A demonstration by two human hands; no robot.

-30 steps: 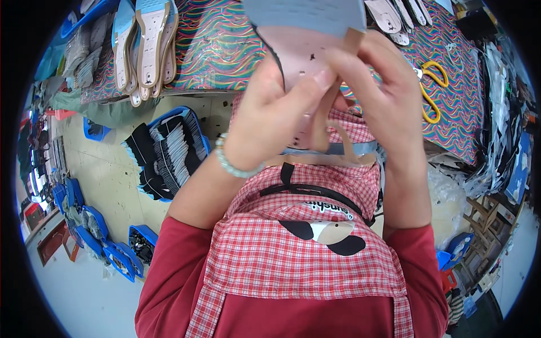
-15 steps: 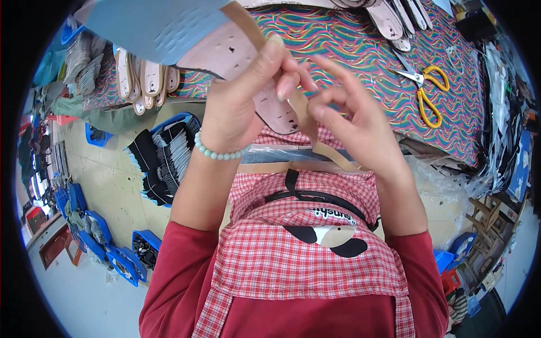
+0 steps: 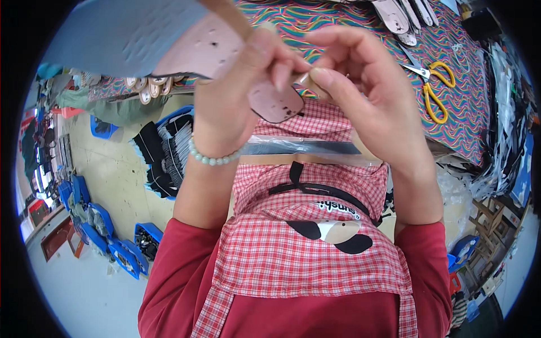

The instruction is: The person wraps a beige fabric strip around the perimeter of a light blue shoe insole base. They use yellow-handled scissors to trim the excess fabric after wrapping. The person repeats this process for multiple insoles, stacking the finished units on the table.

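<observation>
And the left hand (image 3: 236,84) keeps its grip on the insole (image 3: 203,45), thumb on top, pink heel poking out just below the fingers and the blue end fanning away up to the left. Over comes the right hand (image 3: 366,84)! Half a second ago it was apart from the left, fingers loosely spread; now its thumb is right by the left fingertips, seemingly pinching the tan strip (image 3: 303,79), though its other fingers are curled and partly hidden.

That strip was trailing down towards the right forearm; now only a short bit shows between the hands, the remainder lost behind the right one. The insole has shifted up and left too, hiding more of the stacked insoles (image 3: 155,87) beyond the left hand.

No change for the scissors (image 3: 426,74), lying open on the patterned cloth (image 3: 462,129) just beyond the right hand, or for the pink pile (image 3: 391,16) farther out. Left of the left forearm, the basket of black pieces (image 3: 169,152) holds its spot.
</observation>
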